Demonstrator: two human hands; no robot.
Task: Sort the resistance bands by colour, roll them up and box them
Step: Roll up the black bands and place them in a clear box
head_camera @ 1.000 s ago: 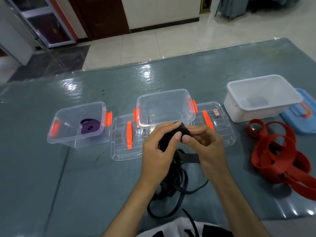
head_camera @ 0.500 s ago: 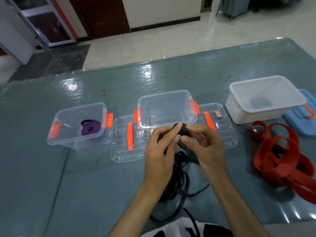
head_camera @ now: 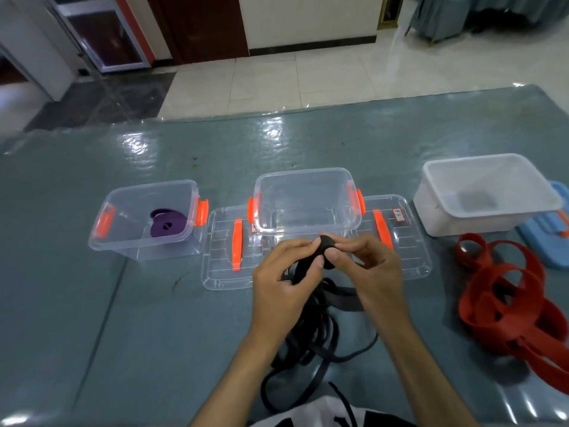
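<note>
**Black band pinched into a tight roll above the table**

We see both hands meeting just in front of the middle clear box (head_camera: 303,201). The left hand (head_camera: 284,283) and the right hand (head_camera: 368,268) each pinch the small, tight roll of the black band (head_camera: 327,244) between thumb and fingertips, fingers curled around it. The rest of that flat, matte rubber strip hangs from the roll and falls with the other black bands (head_camera: 311,337) into loose, tangled loops on the table (head_camera: 92,318) below the wrists.

The table's grey-green cover is glossy and slightly rippled, catching bright reflections. The middle box is transparent plastic, rounded at the corners, with orange latches; it stands on two flat clear lids (head_camera: 221,260) with orange handles. To the left, a matching clear box (head_camera: 129,238) holds a coiled purple band (head_camera: 167,224). To the right stands a milky white tub (head_camera: 486,195), beside it a blue lid (head_camera: 551,229). Near them lie wide red bands (head_camera: 508,300) in a heap of broad, smooth loops.
</note>
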